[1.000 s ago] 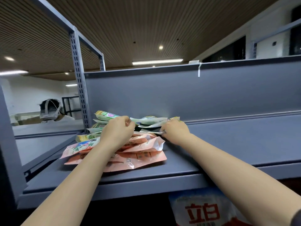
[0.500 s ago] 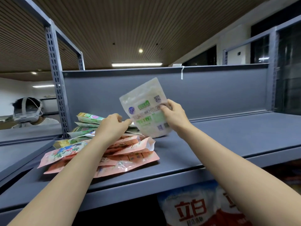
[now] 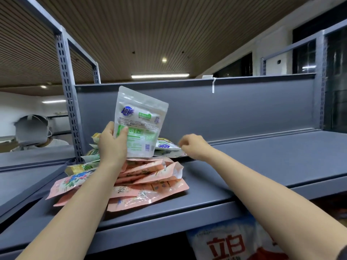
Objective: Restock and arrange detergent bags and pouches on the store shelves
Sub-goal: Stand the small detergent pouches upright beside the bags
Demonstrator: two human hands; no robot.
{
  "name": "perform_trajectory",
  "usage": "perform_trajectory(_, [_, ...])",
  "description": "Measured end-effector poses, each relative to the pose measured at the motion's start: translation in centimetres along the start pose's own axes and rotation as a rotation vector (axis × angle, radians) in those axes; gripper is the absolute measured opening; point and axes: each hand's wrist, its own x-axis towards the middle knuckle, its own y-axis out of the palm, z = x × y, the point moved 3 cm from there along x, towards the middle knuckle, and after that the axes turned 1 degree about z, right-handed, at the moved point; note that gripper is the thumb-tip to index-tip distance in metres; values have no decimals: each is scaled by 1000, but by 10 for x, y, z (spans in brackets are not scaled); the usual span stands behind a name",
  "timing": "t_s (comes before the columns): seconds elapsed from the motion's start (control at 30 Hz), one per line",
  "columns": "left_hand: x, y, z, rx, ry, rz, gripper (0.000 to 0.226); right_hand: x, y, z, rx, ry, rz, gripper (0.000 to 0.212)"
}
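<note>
A white pouch with green print and a blue logo (image 3: 140, 119) stands upright above the pile. My left hand (image 3: 112, 145) grips it by its lower left edge. Further right, my right hand (image 3: 195, 147) hovers with loosely curled fingers, holding nothing, just over more white pouches (image 3: 166, 146) that lie flat at the back of the pile. Several pink pouches (image 3: 150, 173) are heaped in front of them on the grey shelf (image 3: 262, 166). Yellow-green pouches (image 3: 80, 167) stick out at the heap's left side.
A grey back panel (image 3: 244, 109) closes the shelf behind. A perforated upright post (image 3: 67, 94) stands at the left. A large white bag with red characters (image 3: 225, 244) sits on the level below. A person wearing a headset (image 3: 32, 132) is beyond the shelf at far left.
My right hand lifted the white pouch from the pile, my left hand took hold of it, and my right hand let go and moved down to the right.
</note>
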Motion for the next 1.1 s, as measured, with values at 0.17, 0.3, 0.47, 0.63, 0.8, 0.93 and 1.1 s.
perform_trajectory(0.17, [-2, 2, 13, 2, -19, 15, 9, 11, 20, -9, -372, 60, 28, 10])
perform_trajectory(0.3, [-4, 4, 14, -66, -70, 57, 9, 15, 26, -17, -481, 149, 33, 12])
perform_trajectory(0.47, [-4, 8, 17, -72, -134, 123, 15, 18, 26, -21, -559, 76, -38, 19])
perform_trajectory(0.63, [-5, 7, 16, -64, -147, 93, 11, 7, 10, -17, -533, 48, -157, 23])
perform_trajectory(0.8, [-9, -1, 3, -15, -45, -60, 12, -18, -12, -28, -424, 58, -230, 20])
perform_trajectory(0.93, [-13, -3, -7, 81, -6, -131, 16, -35, -24, -40, -220, 74, -271, 9])
perform_trajectory(1.1, [-28, 0, -17, 145, 19, -164, 16, -55, -25, -49, 28, 48, -332, 14])
